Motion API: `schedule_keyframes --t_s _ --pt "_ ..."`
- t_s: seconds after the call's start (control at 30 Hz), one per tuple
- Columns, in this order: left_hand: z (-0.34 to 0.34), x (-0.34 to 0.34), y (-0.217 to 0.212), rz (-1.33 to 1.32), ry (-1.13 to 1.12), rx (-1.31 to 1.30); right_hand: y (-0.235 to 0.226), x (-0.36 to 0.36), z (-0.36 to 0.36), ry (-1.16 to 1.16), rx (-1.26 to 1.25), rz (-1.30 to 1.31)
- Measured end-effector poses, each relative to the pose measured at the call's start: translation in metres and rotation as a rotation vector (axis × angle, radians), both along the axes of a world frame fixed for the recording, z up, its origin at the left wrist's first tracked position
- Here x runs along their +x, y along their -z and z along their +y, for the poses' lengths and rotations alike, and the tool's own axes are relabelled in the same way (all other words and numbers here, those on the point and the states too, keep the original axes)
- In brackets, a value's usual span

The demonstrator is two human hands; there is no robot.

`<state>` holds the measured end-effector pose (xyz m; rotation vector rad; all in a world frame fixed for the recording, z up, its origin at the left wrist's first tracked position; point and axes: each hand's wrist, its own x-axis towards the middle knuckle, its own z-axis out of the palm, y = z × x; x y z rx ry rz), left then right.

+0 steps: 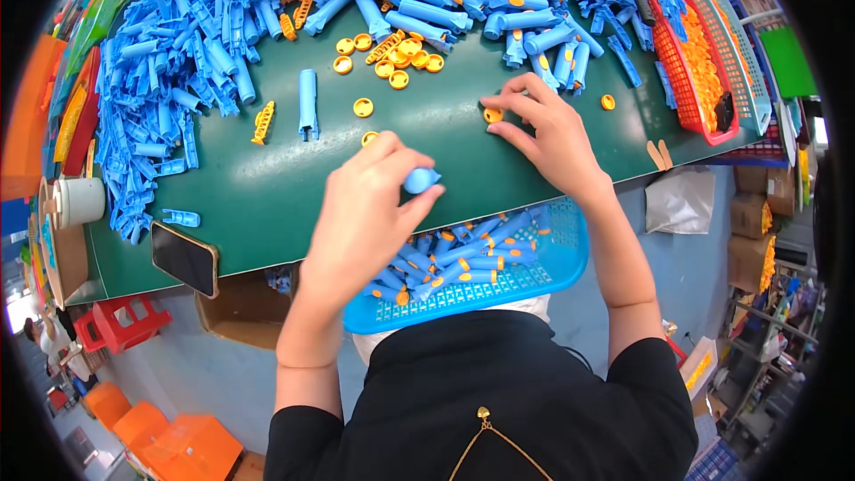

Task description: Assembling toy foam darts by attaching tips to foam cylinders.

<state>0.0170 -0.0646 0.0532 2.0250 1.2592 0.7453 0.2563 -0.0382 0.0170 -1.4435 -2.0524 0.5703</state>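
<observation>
My left hand point(367, 198) is closed around a blue plastic tube point(420, 180), whose rounded end shows between thumb and fingers near the table's front edge. To its right, my right hand point(550, 135) pinches a small round orange cap point(492, 115) between thumb and fingertip, at the green tabletop. One orange cap point(369, 137) lies just behind my left hand, partly covered. Farther back are another loose cap point(363, 108), an upright-lying blue tube point(308, 105) and a ribbed orange strip point(263, 123). Several orange caps point(410, 55) lie grouped beyond them.
Blue tubes and half-shells point(191, 27) heap along the table's back and left. A red basket point(704, 71) of orange parts stands at right. A blue basket point(552, 276) of tubes with orange parts sits below the front edge. A phone point(184, 258) lies at the left edge.
</observation>
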Motion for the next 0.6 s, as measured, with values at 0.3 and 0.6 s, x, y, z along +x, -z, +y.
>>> schedule_keyframes --t_s 0.3,0.6 --pt "-0.007 0.015 0.033 -0.186 -0.067 0.097 -0.036 -0.039 -0.022 -0.228 0.065 0.305" --pt "-0.009 0.018 0.044 -0.235 -0.097 0.216 -0.032 -0.056 -0.031 -0.204 0.190 0.209"
